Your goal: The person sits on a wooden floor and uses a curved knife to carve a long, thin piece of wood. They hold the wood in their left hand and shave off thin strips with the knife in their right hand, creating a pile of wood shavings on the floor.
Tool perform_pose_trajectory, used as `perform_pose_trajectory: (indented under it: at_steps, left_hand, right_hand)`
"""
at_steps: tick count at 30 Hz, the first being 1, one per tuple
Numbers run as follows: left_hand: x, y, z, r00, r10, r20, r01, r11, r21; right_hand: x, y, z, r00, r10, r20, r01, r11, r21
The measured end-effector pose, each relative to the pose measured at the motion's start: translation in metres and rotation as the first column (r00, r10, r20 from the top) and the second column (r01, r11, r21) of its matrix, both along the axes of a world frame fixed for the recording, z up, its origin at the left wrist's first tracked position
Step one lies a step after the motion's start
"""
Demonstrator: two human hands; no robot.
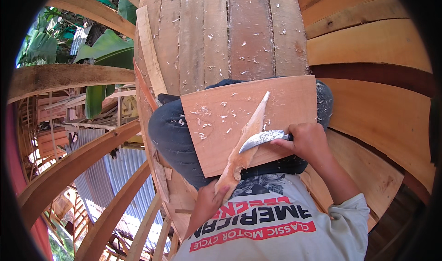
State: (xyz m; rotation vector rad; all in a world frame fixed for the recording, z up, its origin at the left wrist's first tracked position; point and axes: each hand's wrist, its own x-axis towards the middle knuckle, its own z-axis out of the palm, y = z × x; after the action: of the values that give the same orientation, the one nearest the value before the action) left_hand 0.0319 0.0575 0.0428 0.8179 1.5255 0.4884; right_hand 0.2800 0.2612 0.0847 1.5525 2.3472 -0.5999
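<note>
While its thick lower end is clasped in the left hand (211,201), just past the board's lower edge, the carved stick (256,122) is laid slantwise over the board (209,150), its long axis run up and rightward to a thin tip near the upper edge. The knife (267,137) is gripped in the closed right hand (307,142), which is held beside the stick, near the board's lower right corner. The stick's middle is crossed by the blade, pointed leftward; whether the edge is sunk into the wood cannot be told. The left hand is in contact with the stick, whereas the right is set apart from it by the blade's length. Shavings (202,135) are scattered toward the board's left edge.
</note>
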Motion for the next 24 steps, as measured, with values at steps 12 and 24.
perform_pose_trajectory:
  at_steps: [12, 24]
  left_hand:
    - [-0.001, -0.009, -0.010, 0.997, -0.058, -0.056, 0.057, 0.998, -0.025]
    - [0.001, 0.002, -0.003, 0.989, -0.093, -0.117, 0.090, 0.995, -0.031]
  right_hand:
    - [0.005, 0.013, 0.030, 0.971, -0.241, -0.004, 0.241, 0.971, -0.005]
    - [0.009, 0.021, -0.004, 0.993, -0.068, 0.091, 0.064, 0.997, 0.047]
